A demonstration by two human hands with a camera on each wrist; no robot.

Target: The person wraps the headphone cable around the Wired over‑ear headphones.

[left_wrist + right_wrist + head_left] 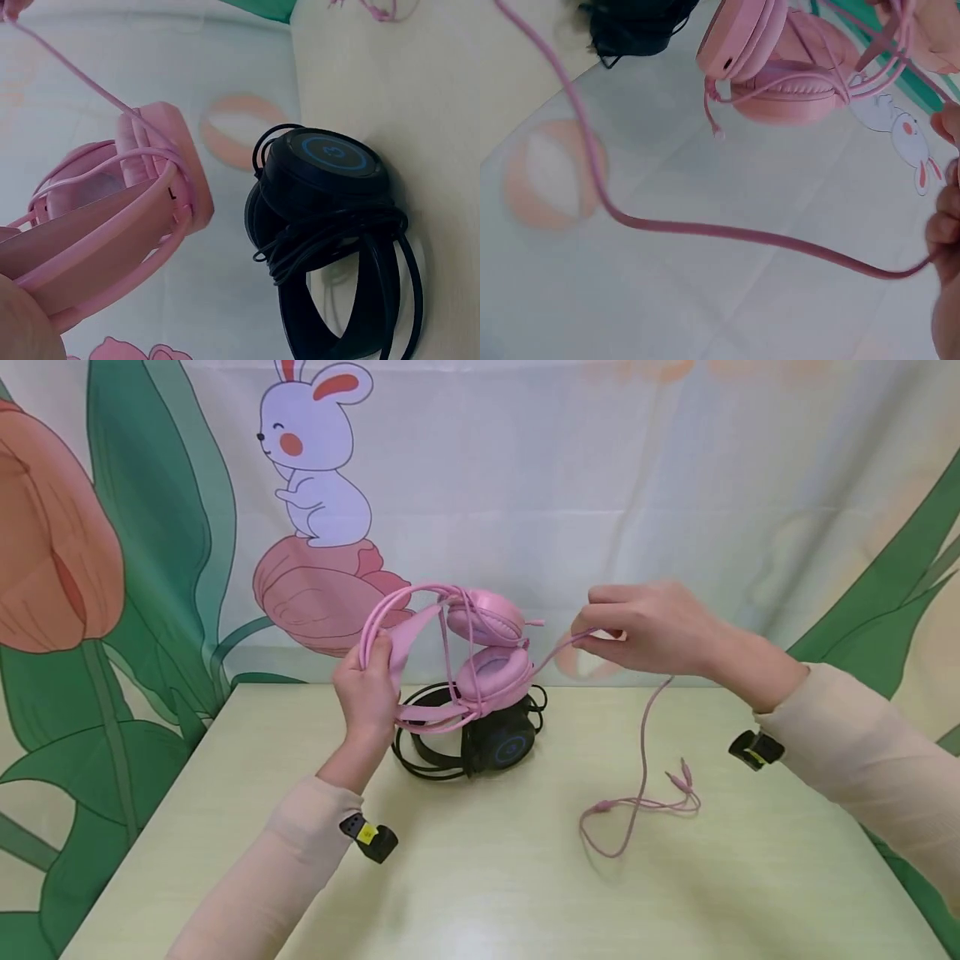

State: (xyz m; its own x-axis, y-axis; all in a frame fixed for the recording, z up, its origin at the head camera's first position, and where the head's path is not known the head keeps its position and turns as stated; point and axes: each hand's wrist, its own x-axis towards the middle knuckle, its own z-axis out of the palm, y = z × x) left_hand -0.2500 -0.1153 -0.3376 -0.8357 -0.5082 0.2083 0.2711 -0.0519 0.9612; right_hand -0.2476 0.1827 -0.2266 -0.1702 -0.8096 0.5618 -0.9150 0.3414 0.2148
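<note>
My left hand (367, 693) grips a pink headset (495, 681) by its headband, holding it up over the table. Turns of pink cable (471, 635) run around the headband and across the two ear cups. In the right wrist view, the small microphone tip (718, 135) sticks out beside the cups. To the right, my right hand (648, 627) pinches the pink cable between thumb and fingers, and a stretch of it slopes down to the headset. From that hand the rest of the cable (643, 743) hangs to the table, ending in a split with small plugs (684, 777).
Behind and below the pink headset, a black headset (330, 172) lies on the table (480, 877), its own black cable bundled around it. A printed cloth (525, 485) with a rabbit and flowers hangs along the table's far edge.
</note>
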